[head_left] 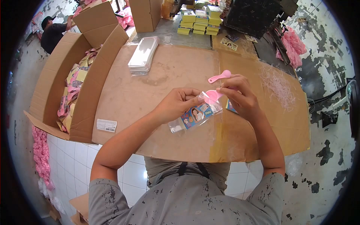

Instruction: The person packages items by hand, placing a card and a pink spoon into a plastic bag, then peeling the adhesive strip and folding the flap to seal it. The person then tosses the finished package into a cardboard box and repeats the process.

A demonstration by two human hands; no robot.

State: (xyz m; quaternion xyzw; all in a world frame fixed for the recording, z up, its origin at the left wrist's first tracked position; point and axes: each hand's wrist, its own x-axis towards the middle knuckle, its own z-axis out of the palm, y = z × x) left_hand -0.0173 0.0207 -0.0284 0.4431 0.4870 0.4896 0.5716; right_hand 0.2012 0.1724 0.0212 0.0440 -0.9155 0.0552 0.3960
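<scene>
My left hand (179,103) pinches the upper edge of a clear plastic bag (176,126) that has a blue printed card (195,115) inside. At the mouth of the bag is a pink spoon (213,96), its round bowl partly within the plastic. The fingers of my right hand (242,95) are closed on the spoon's handle side. Just above, a second pink spoon (219,76) lies on the cardboard-covered table (168,75). Another blue card (230,106) shows partly beneath my right hand.
A cardboard box (88,97) of packed pieces stands at left. Clear bags (144,52) are stacked behind my left hand. Yellow-edged card stacks (200,18) stand at the back, plastic strands (278,86) lie at right, and a label (107,125) lies near the box. A person (54,33) is at far left.
</scene>
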